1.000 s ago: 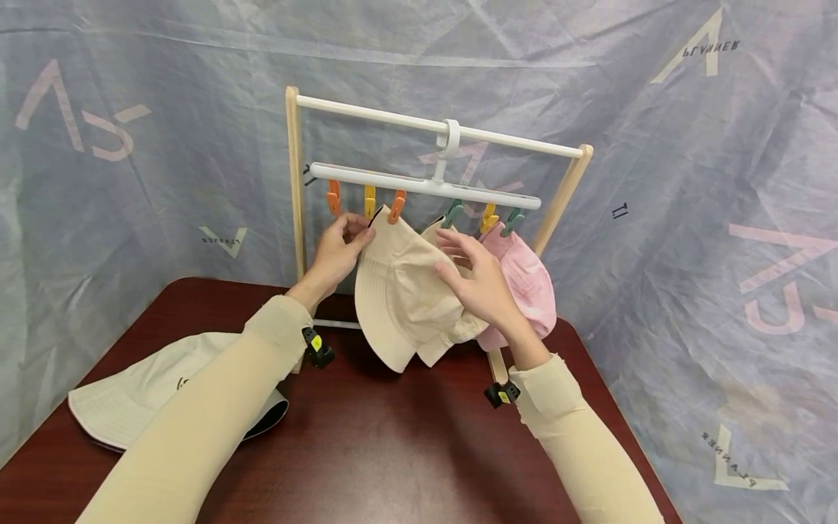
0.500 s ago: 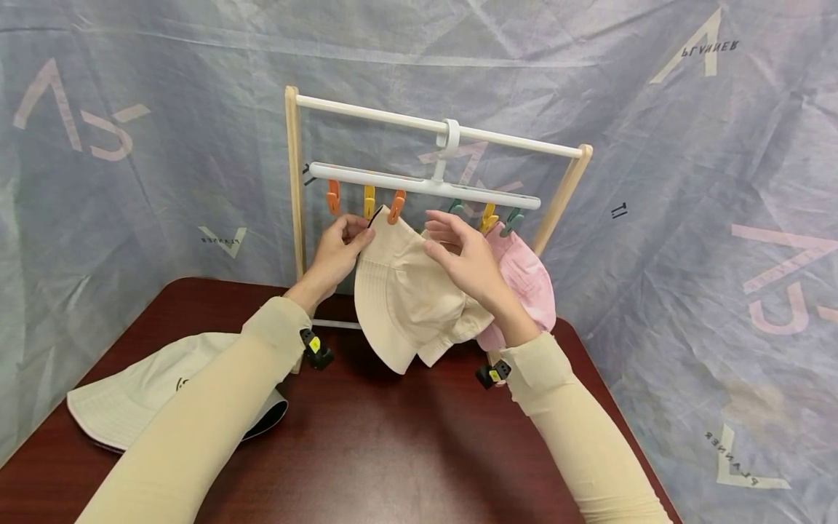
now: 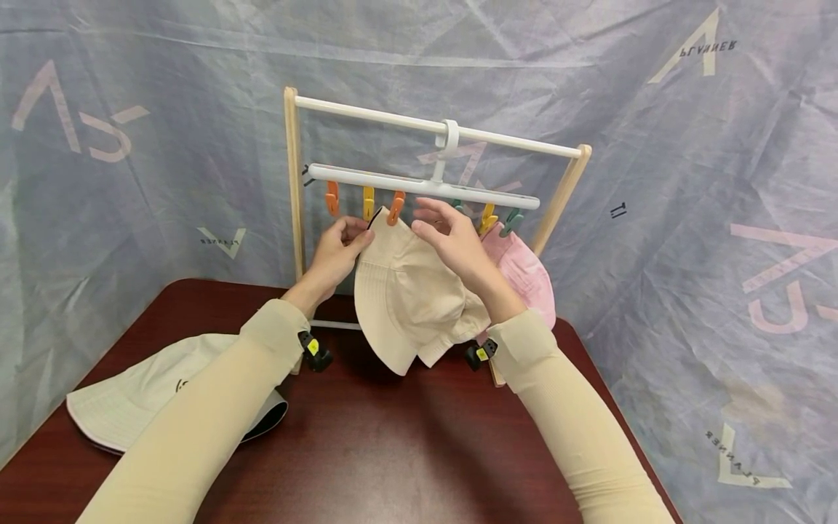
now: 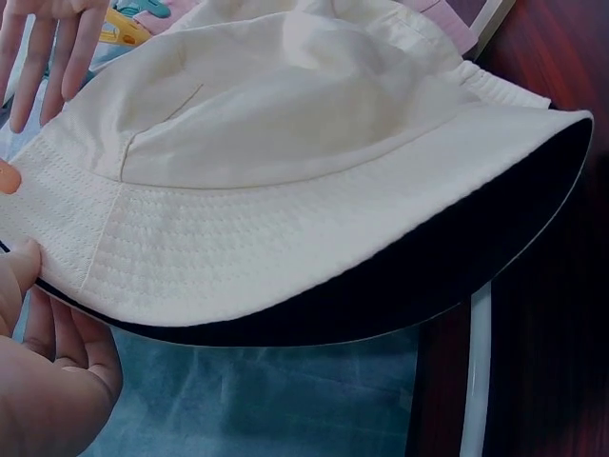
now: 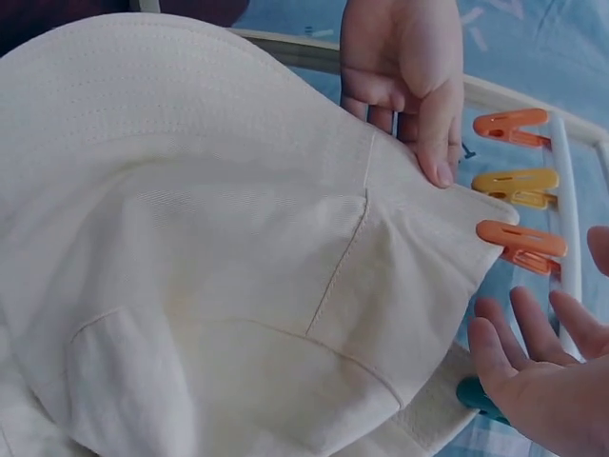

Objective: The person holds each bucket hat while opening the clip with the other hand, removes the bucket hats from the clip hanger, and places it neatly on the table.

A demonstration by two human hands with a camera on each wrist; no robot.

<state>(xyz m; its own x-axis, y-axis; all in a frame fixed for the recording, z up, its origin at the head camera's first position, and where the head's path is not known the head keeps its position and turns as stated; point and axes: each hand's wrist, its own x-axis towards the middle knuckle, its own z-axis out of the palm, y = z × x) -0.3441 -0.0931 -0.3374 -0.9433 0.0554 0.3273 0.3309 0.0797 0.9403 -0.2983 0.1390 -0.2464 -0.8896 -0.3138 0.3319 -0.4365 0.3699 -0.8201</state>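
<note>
A cream bucket hat (image 3: pixel 409 291) with a dark lining hangs by its brim from an orange clip (image 3: pixel 396 207) on a white hanger bar (image 3: pixel 380 177). My left hand (image 3: pixel 337 251) pinches the edge of that brim between thumb and fingers, left of the clip; the left wrist view shows the thumb on top. To the right of the orange clip, my right hand (image 3: pixel 452 236) is raised with relaxed, parted fingers and holds nothing. In the right wrist view a green clip (image 5: pixel 481 398) sits beside it, partly hidden. A yellow clip (image 5: pixel 519 186) is close to the brim's corner.
A pink hat (image 3: pixel 527 280) hangs at the right from yellow and green clips. Another orange clip (image 3: pixel 332 198) is at the bar's left end. The wood-and-white rack (image 3: pixel 292 182) stands on a dark red table (image 3: pixel 393 451). A pale bucket hat (image 3: pixel 153 386) lies at the left.
My right hand has moved left and up along the cream hat, toward the orange clip. My left hand keeps its pinch on the brim, almost still.
</note>
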